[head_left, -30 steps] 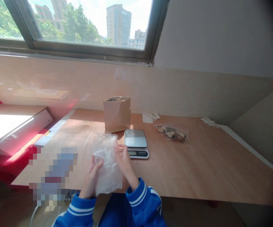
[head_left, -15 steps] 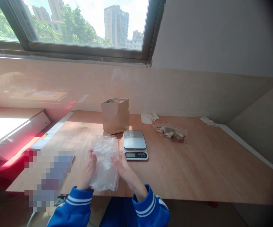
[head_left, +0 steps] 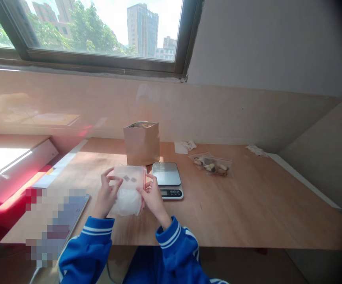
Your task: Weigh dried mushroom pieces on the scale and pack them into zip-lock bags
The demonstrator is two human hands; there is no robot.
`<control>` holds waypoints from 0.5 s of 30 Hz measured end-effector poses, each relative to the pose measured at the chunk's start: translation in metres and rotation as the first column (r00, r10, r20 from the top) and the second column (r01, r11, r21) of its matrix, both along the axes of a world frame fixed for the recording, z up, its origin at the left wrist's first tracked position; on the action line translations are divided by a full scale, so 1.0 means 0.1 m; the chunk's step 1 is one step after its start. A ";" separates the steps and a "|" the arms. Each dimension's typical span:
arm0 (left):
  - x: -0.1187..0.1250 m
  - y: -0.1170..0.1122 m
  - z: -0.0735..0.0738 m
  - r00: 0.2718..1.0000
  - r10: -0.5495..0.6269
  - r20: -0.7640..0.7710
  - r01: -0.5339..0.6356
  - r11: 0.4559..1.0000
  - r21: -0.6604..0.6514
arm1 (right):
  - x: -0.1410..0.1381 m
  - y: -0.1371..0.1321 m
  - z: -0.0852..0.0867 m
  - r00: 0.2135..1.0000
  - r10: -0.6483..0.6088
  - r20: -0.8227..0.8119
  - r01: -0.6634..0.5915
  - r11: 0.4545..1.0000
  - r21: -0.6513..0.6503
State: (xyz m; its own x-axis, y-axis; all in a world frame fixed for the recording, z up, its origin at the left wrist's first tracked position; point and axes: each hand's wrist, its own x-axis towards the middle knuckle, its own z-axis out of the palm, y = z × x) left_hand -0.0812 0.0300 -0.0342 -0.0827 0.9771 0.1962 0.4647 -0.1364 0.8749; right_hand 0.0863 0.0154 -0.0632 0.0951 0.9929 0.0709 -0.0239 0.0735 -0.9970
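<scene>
In front of me is a stack of clear plastic zip bags [head_left: 126,201] with a red strip along the right edge. Two small dark printed squares show on the upper part. My left hand [head_left: 106,195] grips the bags' left side between thumb and fingers, the index finger raised and bent. At the red-strip edge, my right hand [head_left: 152,197] is closed on the bags in a pinch. Just right of them stands a kitchen scale [head_left: 167,173] with a bare metal plate; my right hand covers part of its front. Behind the bags is an upright, open-topped brown paper pouch [head_left: 141,145].
Filled clear bags [head_left: 211,165] with pale and dark pieces lie right of the scale. Crumpled white tissue [head_left: 188,146] and another white scrap [head_left: 256,150] lie at the back. A blurred tablet-like device [head_left: 70,221] is at left on the wooden table [head_left: 248,213].
Both hands and the bags have risen slightly; the stack looks shorter, and printed squares now show. My left fingers have spread upward, and my right hand has moved to the red-strip edge.
</scene>
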 end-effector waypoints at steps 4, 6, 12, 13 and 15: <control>-0.11 0.17 -0.15 0.909 0.192 -0.370 -0.123 0.972 0.202 | 0.34 0.11 0.03 0.891 -0.266 0.369 0.169 0.947 0.274; -0.15 0.20 -0.19 0.819 0.292 -0.495 -0.153 0.941 0.302 | 0.71 0.19 -0.02 0.755 -0.477 0.450 0.308 0.864 0.399; 0.09 0.02 -0.04 0.680 0.383 -0.625 -0.142 0.905 0.400 | 2.07 0.51 -0.46 0.318 -0.703 0.637 0.591 0.672 0.447; 0.17 -0.01 -0.03 0.673 0.331 -0.662 -0.088 0.924 0.373 | 2.23 0.54 -0.54 0.268 -0.683 0.680 0.603 0.669 0.434; 0.31 -0.04 -0.07 0.652 0.212 -0.728 0.032 0.952 0.305 | 2.44 0.58 -0.68 0.191 -0.632 0.751 0.595 0.683 0.423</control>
